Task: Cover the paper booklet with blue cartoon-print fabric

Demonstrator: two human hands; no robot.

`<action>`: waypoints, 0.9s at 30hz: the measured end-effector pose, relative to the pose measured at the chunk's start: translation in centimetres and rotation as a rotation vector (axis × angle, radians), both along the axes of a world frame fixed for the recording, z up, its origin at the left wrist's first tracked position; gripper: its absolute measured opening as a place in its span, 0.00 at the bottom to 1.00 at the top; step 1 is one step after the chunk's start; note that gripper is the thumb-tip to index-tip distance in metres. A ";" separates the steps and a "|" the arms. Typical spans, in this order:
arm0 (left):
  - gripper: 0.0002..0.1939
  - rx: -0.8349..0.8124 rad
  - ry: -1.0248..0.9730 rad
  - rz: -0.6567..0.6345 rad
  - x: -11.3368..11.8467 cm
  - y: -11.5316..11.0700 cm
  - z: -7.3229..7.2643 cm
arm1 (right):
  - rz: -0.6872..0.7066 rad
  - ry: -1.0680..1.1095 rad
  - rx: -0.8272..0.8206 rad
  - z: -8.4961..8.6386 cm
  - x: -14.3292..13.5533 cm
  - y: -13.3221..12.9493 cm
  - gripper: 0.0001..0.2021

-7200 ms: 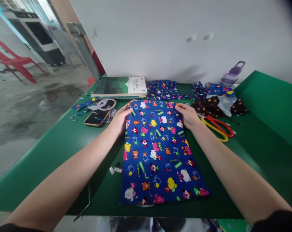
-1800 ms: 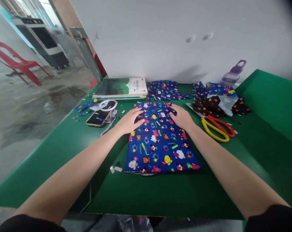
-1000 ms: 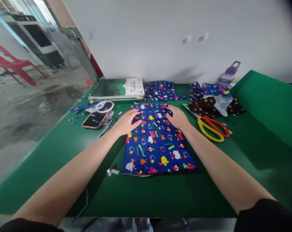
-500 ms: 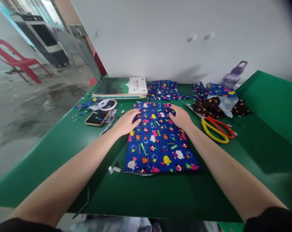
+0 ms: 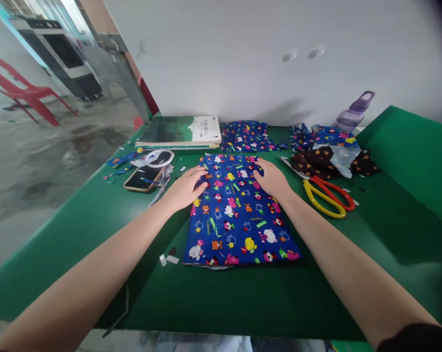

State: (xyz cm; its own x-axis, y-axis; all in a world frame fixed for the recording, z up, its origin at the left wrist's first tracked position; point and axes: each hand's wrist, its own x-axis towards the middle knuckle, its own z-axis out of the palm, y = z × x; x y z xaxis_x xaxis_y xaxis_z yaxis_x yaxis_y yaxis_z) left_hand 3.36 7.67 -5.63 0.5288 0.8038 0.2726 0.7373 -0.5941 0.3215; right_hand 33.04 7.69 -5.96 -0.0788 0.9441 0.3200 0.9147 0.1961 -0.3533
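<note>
A rectangle of blue fabric [image 5: 239,215], printed with cartoon animals and paw prints, lies flat on the green table [image 5: 264,303]. Some pale material peeks out under its near edge. My left hand [image 5: 187,188] rests along the fabric's far left side, fingers stretched out and the thumb on the cloth. On the far right side lies my right hand [image 5: 272,178], its fingers also apart and touching the fabric. Neither hand grips anything. Close to my right forearm are scissors [image 5: 325,195] with one yellow and one red handle.
Left of the fabric lie a phone [image 5: 142,179], a white tape roll [image 5: 159,158] and small scraps. Books [image 5: 177,131] and a folded blue cloth [image 5: 244,136] sit by the wall. Brown and blue scraps [image 5: 334,154] and a purple bottle [image 5: 352,115] stand at the back right.
The camera view has shifted slightly, so things on the left appear a little further left. My left hand has moved slightly outward along the fabric's edge; my right hand stays nearly in place.
</note>
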 end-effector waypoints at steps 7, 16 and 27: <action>0.19 0.010 0.011 0.000 0.0 0.0 0.0 | 0.000 -0.017 -0.006 0.1 -0.1 0.0 0.21; 0.18 0.045 -0.002 -0.018 0.1 0.2 0.0 | 0.003 -0.018 0.003 0.0 0.0 0.0 0.22; 0.17 0.066 -0.001 -0.021 0.0 0.3 0.0 | -0.033 -0.018 0.060 -0.1 -0.7 0.2 0.21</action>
State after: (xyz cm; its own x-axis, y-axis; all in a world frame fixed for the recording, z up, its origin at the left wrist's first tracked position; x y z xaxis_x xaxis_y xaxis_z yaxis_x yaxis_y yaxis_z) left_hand 3.36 7.98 -5.67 0.5449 0.7731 0.3245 0.7245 -0.6290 0.2818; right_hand 32.38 7.89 -6.05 -0.0544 0.9253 0.3753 0.9273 0.1862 -0.3247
